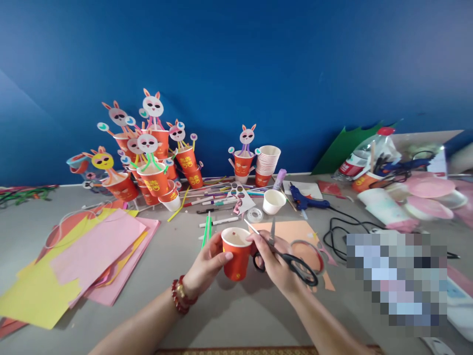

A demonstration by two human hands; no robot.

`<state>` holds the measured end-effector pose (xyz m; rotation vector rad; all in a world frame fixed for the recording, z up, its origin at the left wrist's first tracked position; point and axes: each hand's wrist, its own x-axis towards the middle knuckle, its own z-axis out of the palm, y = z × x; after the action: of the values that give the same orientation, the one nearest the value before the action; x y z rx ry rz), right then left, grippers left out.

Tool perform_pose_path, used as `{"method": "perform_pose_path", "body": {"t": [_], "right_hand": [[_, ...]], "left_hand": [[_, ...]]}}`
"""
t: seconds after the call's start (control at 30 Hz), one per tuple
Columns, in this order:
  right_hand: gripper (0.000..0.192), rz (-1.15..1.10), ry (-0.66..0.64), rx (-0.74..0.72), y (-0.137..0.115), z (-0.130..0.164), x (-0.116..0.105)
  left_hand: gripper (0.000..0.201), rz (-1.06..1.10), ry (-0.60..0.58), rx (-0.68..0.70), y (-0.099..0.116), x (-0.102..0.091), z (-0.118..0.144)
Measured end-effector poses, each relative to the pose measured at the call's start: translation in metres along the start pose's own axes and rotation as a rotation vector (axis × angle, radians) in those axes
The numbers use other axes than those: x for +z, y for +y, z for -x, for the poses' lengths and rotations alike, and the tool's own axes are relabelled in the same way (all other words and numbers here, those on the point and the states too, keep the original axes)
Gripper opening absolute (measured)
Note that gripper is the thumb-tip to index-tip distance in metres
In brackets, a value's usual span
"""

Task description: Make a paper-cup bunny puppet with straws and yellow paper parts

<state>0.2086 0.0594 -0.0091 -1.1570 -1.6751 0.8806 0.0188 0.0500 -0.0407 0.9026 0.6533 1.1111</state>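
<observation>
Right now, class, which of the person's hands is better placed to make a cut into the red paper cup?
The right hand, most likely: it holds the scissors with blades open at the rim of the red paper cup, while the left hand grips the cup's side.

Left hand (207,264) grips red cup (236,256); right hand (275,259) holds scissors (291,259).
</observation>
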Motion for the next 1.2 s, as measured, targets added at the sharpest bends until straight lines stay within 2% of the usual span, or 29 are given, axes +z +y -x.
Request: {"method": "perform_pose_path", "body": {"t": [0.2,0.47,0.63,0.87,1.1,1.2], "right_hand": [[0.036,0.025,-0.009,-0.033,0.005,0.0,0.0],[0.035,0.233,-0.045,-0.21,0.008,-0.001,0.001],[0.039,0.262,-0.064,-0.202,0.005,-0.002,-0.001],[0.032,0.248,-0.012,-0.284,0.013,-0.002,0.001],[0.032,0.228,-0.048,-0.219,0.016,-0.001,0.002],[0.033,0.231,-0.037,-0.238,0.014,-0.001,0.002]], "left_hand": [[0.049,0.045,-0.032,-0.015,-0.001,-0.002,-0.001],[0.05,-0.003,-0.015,0.075,-0.006,-0.004,-0.001],[0.051,-0.03,-0.012,0.074,-0.005,-0.004,-0.002],[0.053,-0.053,-0.014,0.073,-0.006,-0.006,-0.002],[0.054,-0.065,-0.014,0.074,-0.007,-0.007,-0.001],[0.053,-0.07,-0.016,0.068,-0.008,-0.008,-0.001]]}}
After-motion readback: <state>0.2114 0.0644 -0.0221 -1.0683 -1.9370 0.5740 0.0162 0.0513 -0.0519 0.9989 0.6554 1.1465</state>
